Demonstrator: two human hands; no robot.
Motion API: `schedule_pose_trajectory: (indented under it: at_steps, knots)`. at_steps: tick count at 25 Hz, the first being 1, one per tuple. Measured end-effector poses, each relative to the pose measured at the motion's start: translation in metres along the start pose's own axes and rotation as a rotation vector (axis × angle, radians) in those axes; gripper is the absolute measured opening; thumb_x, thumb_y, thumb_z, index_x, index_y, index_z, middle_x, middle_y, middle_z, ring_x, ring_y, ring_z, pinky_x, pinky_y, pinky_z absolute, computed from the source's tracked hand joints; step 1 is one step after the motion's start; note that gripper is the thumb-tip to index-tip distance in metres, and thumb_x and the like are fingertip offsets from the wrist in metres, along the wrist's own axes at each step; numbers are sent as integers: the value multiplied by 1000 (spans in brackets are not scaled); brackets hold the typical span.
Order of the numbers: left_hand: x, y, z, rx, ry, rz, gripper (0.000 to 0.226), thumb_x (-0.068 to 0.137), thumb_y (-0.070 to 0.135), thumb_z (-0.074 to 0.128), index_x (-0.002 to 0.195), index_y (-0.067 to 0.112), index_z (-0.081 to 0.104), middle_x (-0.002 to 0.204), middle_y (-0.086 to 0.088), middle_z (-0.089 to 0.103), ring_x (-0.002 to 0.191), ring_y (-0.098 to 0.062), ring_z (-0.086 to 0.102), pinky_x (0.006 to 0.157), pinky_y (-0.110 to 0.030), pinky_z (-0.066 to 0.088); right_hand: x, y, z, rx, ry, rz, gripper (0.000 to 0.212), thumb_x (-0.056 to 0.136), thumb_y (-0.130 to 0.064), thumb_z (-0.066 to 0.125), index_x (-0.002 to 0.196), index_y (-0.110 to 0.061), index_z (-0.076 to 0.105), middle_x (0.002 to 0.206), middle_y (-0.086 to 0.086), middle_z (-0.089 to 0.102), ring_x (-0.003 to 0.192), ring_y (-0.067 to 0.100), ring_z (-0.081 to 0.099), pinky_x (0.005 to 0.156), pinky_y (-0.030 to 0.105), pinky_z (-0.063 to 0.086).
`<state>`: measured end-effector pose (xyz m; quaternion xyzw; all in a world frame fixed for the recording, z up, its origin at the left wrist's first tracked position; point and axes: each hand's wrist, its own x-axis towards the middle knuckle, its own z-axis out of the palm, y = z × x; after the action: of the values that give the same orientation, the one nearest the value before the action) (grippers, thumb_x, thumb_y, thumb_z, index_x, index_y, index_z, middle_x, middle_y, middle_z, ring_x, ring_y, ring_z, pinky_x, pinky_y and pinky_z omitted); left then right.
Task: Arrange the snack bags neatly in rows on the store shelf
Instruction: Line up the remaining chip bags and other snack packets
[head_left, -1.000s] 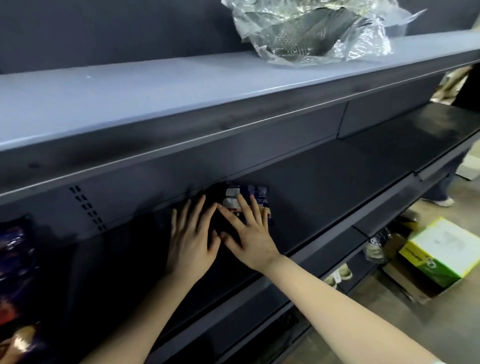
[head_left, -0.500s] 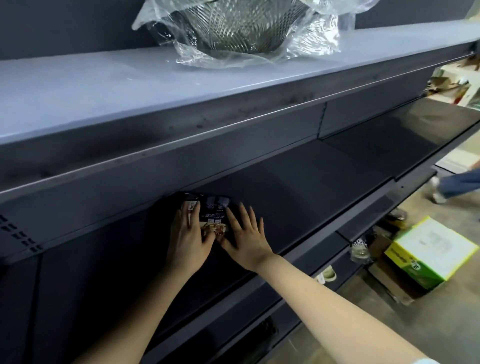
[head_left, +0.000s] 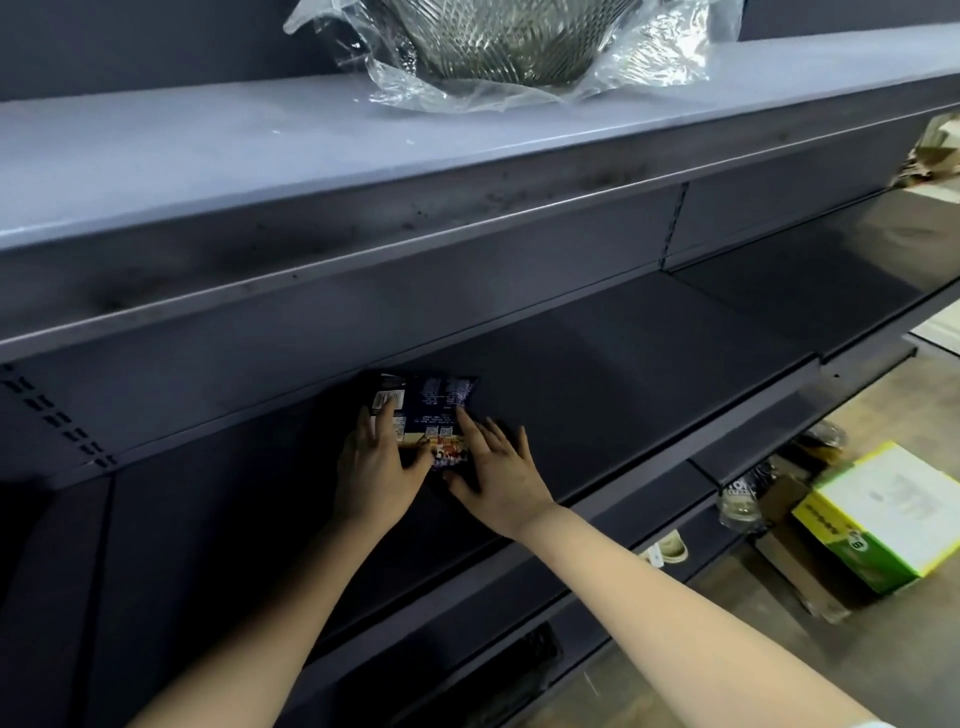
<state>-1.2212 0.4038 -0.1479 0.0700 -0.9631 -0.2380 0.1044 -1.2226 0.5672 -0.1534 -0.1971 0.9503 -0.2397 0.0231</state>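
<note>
One snack bag (head_left: 434, 402) now lies flat at the back of the shelf (head_left: 623, 395), less covered than a second ago. The left hand (head_left: 376, 467) and right hand (head_left: 501, 480) press it with straight fingers, grip released. Row barely begun, I'd judge.

Dark shelf (head_left: 623, 374) bears one bag (head_left: 431, 410), lying flat near the back panel. Upper shelf (head_left: 208, 156) carries a plastic-wrapped colander (head_left: 498, 41). A green-and-white box (head_left: 893, 519) sits on the floor (head_left: 883, 654).
</note>
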Motion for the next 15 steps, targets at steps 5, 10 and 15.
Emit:
schedule_pose_trajectory:
  at_steps: [5, 10, 15]
  knots:
    - [-14, -13, -13, -109, 34, -5, 76, 83, 45, 58, 145, 22, 21, 148, -16, 29, 133, -35, 34, 103, -51, 38, -6, -14, 4, 81, 83, -115, 85, 88, -28, 53, 148, -31, -7, 157, 5, 16, 146, 14, 3, 118, 48, -2]
    - [-42, -33, -41, -274, 144, -41, 70, 84, 32, 60, 144, 20, 25, 153, -12, 18, 138, -29, 27, 111, -40, 28, 2, -56, 20, 236, 211, -303, 80, 86, -17, 57, 148, -29, 9, 155, 7, 21, 146, 14, 4, 118, 50, 8]
    - [-98, -88, -96, -183, 290, -178, 74, 84, 26, 62, 146, 23, 22, 157, -6, 3, 142, -28, 16, 111, -40, 23, 4, -133, 62, 387, 156, -495, 83, 83, -10, 63, 143, -38, 13, 154, 7, 19, 142, 24, 22, 110, 53, 31]
